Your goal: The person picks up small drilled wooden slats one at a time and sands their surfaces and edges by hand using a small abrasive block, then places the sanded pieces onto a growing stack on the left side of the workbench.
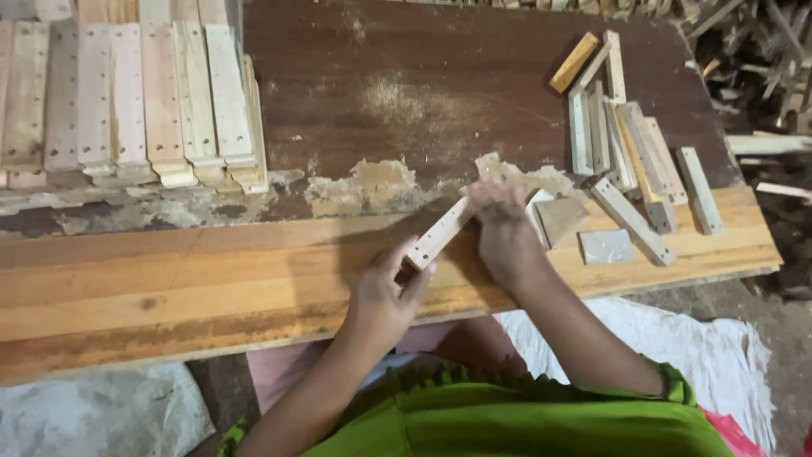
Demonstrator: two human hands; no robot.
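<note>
Both hands hold a short pale wooden strip (440,234) with small drilled holes, tilted above the front planks of the wooden table (169,279). My left hand (385,292) grips its lower left end between thumb and fingers. My right hand (501,230) covers its upper right end, fingers pressed on the wood. Just right of that hand lie a brown sheet of sandpaper (562,218) and a small grey square piece (606,246).
Rows of drilled pale strips (144,101) are stacked at the table's back left. A pile of loose wooden strips (630,148) lies at the right. Dried filler and sawdust patches (372,182) mark the dark board. Scrap wood (761,59) litters the floor at right.
</note>
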